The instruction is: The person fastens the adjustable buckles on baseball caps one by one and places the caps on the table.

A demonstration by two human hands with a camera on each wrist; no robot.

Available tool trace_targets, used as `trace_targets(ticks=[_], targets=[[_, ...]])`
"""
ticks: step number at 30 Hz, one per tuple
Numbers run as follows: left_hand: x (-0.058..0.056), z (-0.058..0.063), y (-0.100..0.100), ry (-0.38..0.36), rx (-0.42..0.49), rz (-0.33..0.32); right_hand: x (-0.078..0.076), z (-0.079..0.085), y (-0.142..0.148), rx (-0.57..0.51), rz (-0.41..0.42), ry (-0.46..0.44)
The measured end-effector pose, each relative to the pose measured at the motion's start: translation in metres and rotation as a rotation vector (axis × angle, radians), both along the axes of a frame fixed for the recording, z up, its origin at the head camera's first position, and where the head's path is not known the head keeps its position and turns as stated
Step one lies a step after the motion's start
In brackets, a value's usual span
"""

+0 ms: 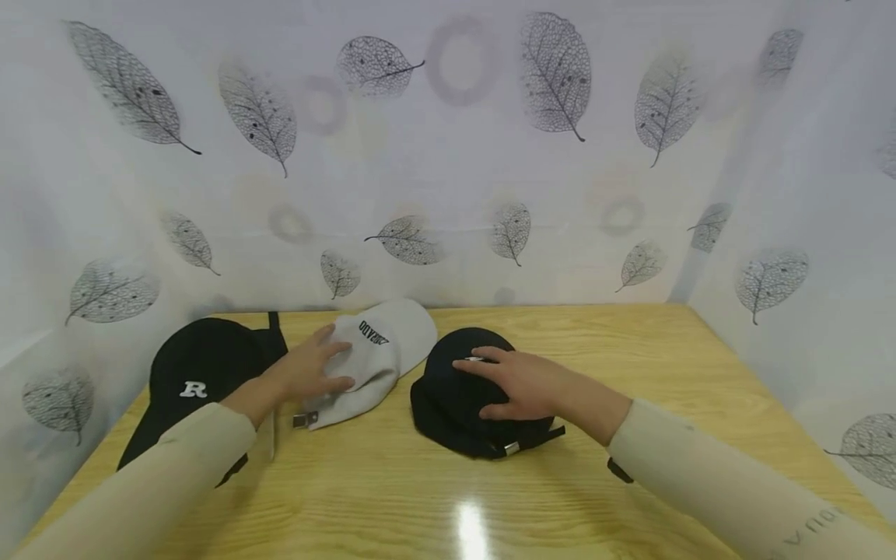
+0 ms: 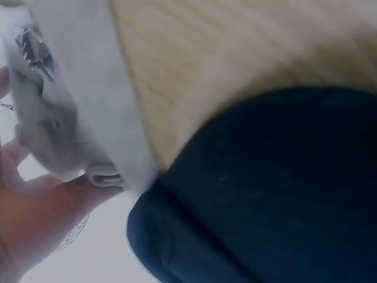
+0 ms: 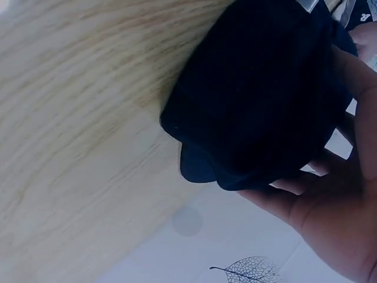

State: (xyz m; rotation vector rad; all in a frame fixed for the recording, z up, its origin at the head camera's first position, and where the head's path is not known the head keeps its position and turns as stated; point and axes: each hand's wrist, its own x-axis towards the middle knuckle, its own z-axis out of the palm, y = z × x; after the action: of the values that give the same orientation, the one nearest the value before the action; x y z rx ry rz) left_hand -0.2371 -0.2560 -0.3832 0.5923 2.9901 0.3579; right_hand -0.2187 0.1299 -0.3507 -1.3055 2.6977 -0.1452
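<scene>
A white baseball cap with dark lettering lies on its side at the back, brim to the right. My left hand reaches over its near left part with fingers spread; in the left wrist view the thumb is right at the edge of the cap's band. A black cap with a metal strap buckle sits in the middle of the table. Across its crown lies my right hand, fingers spread and fairly straight. The right wrist view shows those fingers along the side of the black cap.
Another black cap with a white letter R lies at the left, partly behind my left forearm. The wooden table is bounded by a white leaf-print cloth at the back and sides. A small dark thing shows beside my right sleeve.
</scene>
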Motion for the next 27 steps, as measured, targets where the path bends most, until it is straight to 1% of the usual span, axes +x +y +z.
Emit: trace_targets(ticks=[3,6,8,11,16,19,21,27], targets=[[-0.004,0.001,-0.002,-0.027,-0.072,-0.017,-0.005,-0.001,-0.005,0.019,0.005,-0.006],[-0.011,0.005,0.000,-0.065,-0.139,-0.032,-0.007,-0.002,-0.008,0.028,0.001,-0.020],[-0.016,0.009,0.003,-0.104,-0.176,-0.033,-0.007,-0.003,-0.009,0.043,-0.001,-0.012],[-0.024,0.013,0.009,-0.172,-0.196,-0.001,-0.008,-0.004,-0.009,0.054,0.003,0.010],[-0.034,0.019,0.022,-0.221,-0.196,0.026,-0.009,-0.007,0.000,0.053,-0.017,0.020],[-0.034,0.021,0.023,-0.229,-0.215,0.028,-0.011,-0.007,0.006,0.050,-0.023,0.005],[-0.032,0.020,0.021,-0.234,-0.219,0.038,-0.012,-0.007,0.010,0.049,-0.029,-0.005],[-0.027,0.018,0.016,-0.217,-0.214,0.037,-0.015,-0.005,0.024,0.046,-0.071,-0.019]])
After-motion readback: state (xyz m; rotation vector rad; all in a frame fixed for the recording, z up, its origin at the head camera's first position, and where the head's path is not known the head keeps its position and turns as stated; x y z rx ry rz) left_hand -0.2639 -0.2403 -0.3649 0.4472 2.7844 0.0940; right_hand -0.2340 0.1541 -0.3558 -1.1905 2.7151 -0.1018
